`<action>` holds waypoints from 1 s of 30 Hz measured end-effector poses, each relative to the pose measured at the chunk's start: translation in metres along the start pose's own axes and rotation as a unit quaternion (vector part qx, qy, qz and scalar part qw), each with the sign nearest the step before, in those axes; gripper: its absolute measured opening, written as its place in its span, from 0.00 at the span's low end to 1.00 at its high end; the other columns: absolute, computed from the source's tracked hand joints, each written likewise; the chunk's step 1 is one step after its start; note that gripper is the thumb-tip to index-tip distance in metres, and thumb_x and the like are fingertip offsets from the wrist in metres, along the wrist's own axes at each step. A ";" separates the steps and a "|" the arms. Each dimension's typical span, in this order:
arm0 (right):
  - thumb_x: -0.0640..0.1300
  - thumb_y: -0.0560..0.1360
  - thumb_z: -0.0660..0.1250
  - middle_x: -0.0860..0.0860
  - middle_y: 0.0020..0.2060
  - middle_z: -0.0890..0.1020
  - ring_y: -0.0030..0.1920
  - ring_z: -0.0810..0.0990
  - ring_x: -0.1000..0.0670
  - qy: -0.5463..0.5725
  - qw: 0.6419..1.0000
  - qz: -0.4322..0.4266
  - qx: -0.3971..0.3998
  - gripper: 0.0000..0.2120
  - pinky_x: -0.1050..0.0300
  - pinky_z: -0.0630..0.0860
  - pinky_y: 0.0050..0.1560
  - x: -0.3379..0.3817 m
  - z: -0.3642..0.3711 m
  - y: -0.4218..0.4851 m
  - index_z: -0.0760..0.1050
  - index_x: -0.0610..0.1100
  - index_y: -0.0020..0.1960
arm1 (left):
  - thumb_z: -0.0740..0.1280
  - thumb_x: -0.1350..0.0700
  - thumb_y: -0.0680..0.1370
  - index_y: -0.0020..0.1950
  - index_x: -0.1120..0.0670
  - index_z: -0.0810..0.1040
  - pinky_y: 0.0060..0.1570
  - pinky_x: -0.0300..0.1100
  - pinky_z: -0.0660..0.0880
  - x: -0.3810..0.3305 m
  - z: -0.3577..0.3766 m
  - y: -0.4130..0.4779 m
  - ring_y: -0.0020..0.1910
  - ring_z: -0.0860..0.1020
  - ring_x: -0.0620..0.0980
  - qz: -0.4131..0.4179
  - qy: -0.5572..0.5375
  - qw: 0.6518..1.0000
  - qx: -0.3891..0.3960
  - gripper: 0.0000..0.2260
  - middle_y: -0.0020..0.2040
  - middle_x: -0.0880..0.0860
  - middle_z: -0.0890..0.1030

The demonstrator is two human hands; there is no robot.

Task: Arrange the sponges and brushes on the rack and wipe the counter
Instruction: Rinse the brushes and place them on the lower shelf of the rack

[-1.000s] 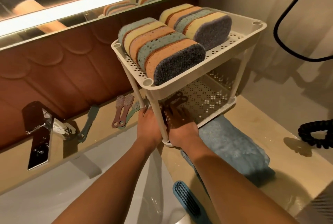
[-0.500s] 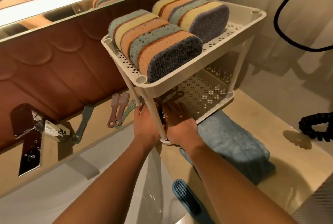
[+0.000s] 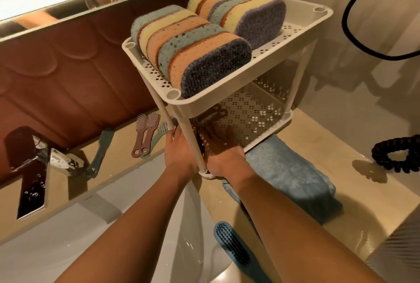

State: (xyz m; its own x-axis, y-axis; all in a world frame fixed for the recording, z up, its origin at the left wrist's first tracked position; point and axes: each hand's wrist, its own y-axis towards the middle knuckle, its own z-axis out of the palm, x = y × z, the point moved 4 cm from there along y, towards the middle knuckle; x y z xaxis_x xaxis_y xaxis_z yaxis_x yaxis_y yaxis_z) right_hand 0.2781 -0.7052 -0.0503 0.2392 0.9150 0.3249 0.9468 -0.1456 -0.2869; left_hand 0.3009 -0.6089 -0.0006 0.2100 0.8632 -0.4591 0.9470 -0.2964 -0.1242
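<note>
A white two-tier rack [image 3: 227, 91] stands on the counter beside the sink. Two rows of coloured sponges, a front row [image 3: 188, 48] and a back row [image 3: 245, 12], fill its top tier. On the lower tier lie dark brown brushes [image 3: 214, 113], only their looped handles showing. My right hand [image 3: 223, 148] reaches into the lower tier and lies over these brushes with fingers stretched. My left hand [image 3: 179, 150] grips the rack's lower near-left corner from outside. Two brown brushes [image 3: 145, 135] and a green one [image 3: 160, 133] lie on the ledge to the left.
A teal long-handled brush [image 3: 100, 153] lies by the faucet [image 3: 34, 164]. A blue brush [image 3: 231, 244] rests on the rim of the white sink [image 3: 113, 237] near me. A folded blue towel [image 3: 288, 175] lies under the rack's near side. A black coiled cord [image 3: 395, 155] sits at right.
The view has shifted slightly lower and to the right. Both hands stay at the rack's lower near-left corner with little movement.
</note>
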 end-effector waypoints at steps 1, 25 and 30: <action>0.55 0.77 0.67 0.54 0.78 0.60 0.76 0.63 0.41 -0.001 1.000 0.003 0.005 0.37 0.41 0.67 0.72 0.000 -0.001 0.000 0.49 0.60 0.79 | 0.68 0.56 0.79 0.76 0.62 0.64 0.76 0.45 0.56 0.003 0.002 0.003 0.76 0.64 0.56 -0.003 0.040 0.999 0.015 0.28 0.76 0.60 0.67; 0.47 0.80 0.61 0.44 0.53 0.82 0.52 0.82 0.39 0.072 0.990 -0.014 -0.123 0.18 0.49 0.79 0.51 0.008 -0.038 -0.041 0.68 0.50 0.70 | 0.63 0.47 0.81 0.72 0.50 0.70 0.70 0.51 0.66 0.017 -0.016 0.001 0.70 0.69 0.55 0.138 0.245 0.958 0.063 0.20 0.70 0.54 0.71; 0.45 0.81 0.57 0.42 0.50 0.82 0.53 0.78 0.41 -0.022 0.987 -0.036 -0.153 0.11 0.50 0.70 0.56 0.015 -0.052 -0.082 0.77 0.42 0.52 | 0.51 0.46 0.85 0.81 0.53 0.56 0.77 0.55 0.55 0.039 -0.026 -0.034 0.81 0.52 0.52 0.121 0.245 0.961 0.041 0.25 0.83 0.53 0.53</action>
State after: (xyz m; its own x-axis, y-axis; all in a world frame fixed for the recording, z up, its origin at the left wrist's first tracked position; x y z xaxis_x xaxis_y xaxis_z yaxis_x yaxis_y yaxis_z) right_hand 0.2148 -0.6992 0.0251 0.1649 0.9416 0.2937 0.9834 -0.1798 0.0245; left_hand 0.2827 -0.5549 0.0085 0.5306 0.8475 -0.0163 0.8376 -0.5272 -0.1429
